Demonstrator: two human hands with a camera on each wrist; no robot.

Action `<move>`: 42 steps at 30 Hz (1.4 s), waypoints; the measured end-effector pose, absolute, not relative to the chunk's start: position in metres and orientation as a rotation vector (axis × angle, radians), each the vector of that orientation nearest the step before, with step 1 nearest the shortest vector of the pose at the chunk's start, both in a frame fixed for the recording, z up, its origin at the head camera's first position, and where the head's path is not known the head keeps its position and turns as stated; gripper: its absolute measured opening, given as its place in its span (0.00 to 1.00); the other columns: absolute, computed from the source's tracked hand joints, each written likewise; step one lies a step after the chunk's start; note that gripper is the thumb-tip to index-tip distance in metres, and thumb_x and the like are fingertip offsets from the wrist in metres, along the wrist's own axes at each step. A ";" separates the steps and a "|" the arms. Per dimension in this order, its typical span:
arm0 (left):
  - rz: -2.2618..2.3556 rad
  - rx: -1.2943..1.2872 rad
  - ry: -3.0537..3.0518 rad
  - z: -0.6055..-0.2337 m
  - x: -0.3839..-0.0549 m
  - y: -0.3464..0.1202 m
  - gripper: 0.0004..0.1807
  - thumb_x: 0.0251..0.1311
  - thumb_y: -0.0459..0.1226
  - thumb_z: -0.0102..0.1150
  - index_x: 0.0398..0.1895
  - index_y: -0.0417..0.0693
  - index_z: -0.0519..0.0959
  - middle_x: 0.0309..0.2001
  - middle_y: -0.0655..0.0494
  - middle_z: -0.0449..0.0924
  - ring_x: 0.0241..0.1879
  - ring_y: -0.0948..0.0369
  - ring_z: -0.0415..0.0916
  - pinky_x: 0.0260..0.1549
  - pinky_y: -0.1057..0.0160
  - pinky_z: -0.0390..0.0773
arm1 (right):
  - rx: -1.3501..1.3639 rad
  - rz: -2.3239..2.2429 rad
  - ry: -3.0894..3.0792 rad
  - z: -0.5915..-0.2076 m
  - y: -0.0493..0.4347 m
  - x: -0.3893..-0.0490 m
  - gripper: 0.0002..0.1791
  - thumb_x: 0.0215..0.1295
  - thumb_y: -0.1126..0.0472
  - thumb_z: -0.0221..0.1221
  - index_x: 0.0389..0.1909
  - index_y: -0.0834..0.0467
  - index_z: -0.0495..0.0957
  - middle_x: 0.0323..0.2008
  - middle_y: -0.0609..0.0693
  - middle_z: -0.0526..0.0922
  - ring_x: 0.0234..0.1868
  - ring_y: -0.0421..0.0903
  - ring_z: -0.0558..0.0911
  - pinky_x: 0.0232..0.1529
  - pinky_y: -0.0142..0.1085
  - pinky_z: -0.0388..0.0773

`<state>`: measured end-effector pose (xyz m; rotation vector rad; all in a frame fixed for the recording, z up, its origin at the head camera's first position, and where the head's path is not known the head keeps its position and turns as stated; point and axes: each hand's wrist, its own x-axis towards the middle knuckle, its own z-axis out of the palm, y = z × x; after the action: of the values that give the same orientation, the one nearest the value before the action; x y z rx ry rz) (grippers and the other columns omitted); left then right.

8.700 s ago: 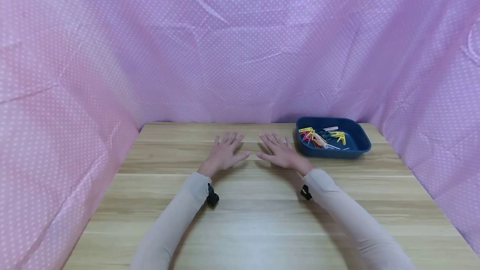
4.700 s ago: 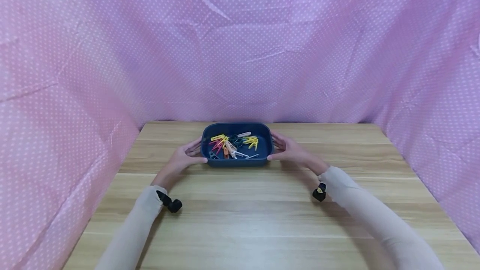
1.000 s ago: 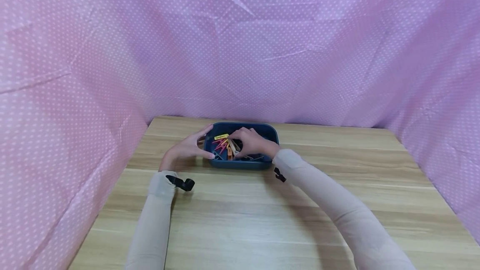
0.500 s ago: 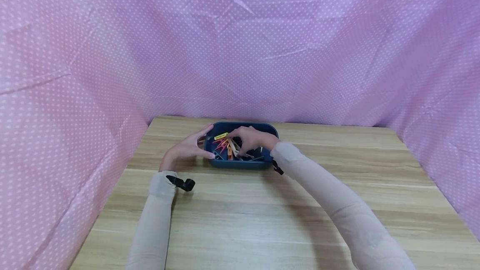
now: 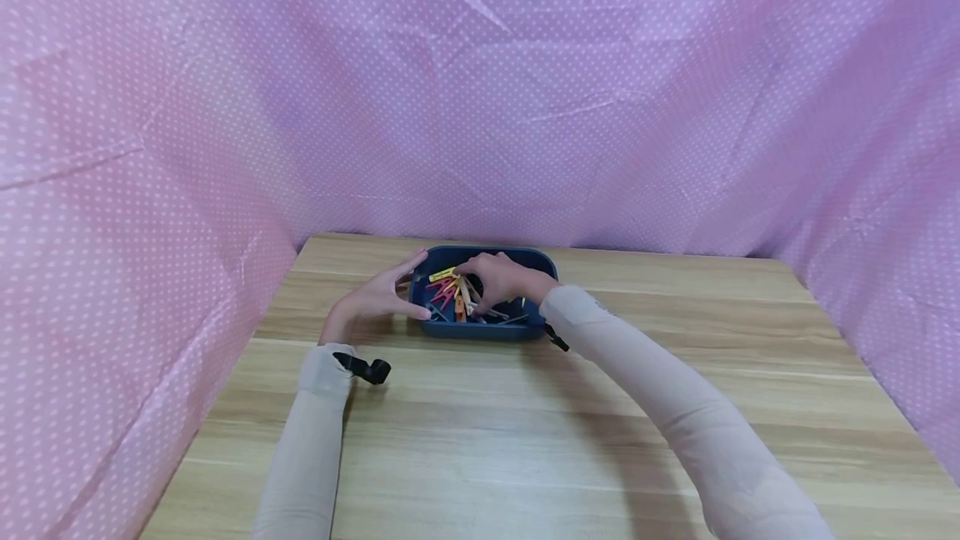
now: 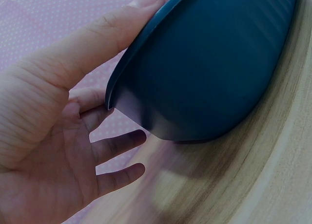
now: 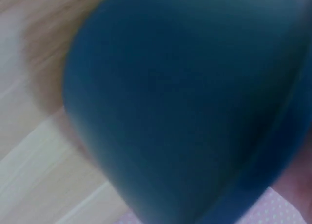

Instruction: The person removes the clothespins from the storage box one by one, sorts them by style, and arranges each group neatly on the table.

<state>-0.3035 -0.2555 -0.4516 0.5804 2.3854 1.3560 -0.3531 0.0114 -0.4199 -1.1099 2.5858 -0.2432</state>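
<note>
Several clips (image 5: 460, 307) lie by the right grip (image 5: 498, 278), closure unclear; left grip (image 5: 377, 296) spread against bin (image 6: 204, 68).

Long pale beige sleeves (image 5: 300, 457), light creases, greyish cuffs (image 5: 322, 369), small black wrist-worn cameras (image 5: 372, 371)

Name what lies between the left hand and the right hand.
The head view shows the left end of the blue bin there, holding a yellow clip, pink clips and an orange clip.
</note>
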 end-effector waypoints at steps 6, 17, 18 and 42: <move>1.359 0.575 2.376 -0.454 -0.303 -0.256 0.62 0.55 0.47 0.77 0.84 0.63 0.42 0.84 0.62 0.33 0.82 0.47 0.41 0.78 0.39 0.49 | -1.154 -0.251 2.625 -0.427 0.013 -0.351 0.44 0.55 0.48 0.76 0.71 0.56 0.71 0.69 0.54 0.75 0.71 0.53 0.70 0.73 0.57 0.63; 1.374 0.579 2.364 -0.454 -0.301 -0.256 0.62 0.55 0.47 0.77 0.84 0.64 0.42 0.84 0.62 0.32 0.82 0.47 0.39 0.78 0.38 0.47 | -1.174 -0.152 2.723 -0.435 0.012 -0.345 0.48 0.53 0.36 0.73 0.70 0.57 0.71 0.64 0.51 0.77 0.65 0.50 0.72 0.71 0.52 0.65; 1.372 0.580 2.368 -0.455 -0.301 -0.256 0.62 0.55 0.47 0.77 0.84 0.64 0.42 0.84 0.62 0.33 0.82 0.48 0.39 0.78 0.38 0.47 | -1.172 -0.150 2.726 -0.435 0.012 -0.345 0.48 0.53 0.36 0.73 0.69 0.57 0.72 0.64 0.51 0.77 0.65 0.50 0.72 0.70 0.52 0.65; 1.359 0.580 2.383 -0.454 -0.305 -0.257 0.61 0.56 0.45 0.76 0.84 0.63 0.42 0.84 0.60 0.32 0.82 0.44 0.41 0.77 0.37 0.49 | -1.172 -0.230 2.755 -0.430 0.014 -0.351 0.42 0.50 0.39 0.75 0.62 0.57 0.75 0.57 0.50 0.80 0.60 0.49 0.74 0.68 0.51 0.67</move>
<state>-0.3050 -0.2572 -0.4536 0.5803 2.3825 1.3588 -0.3509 0.0142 -0.4301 -1.1716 2.7550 -0.2298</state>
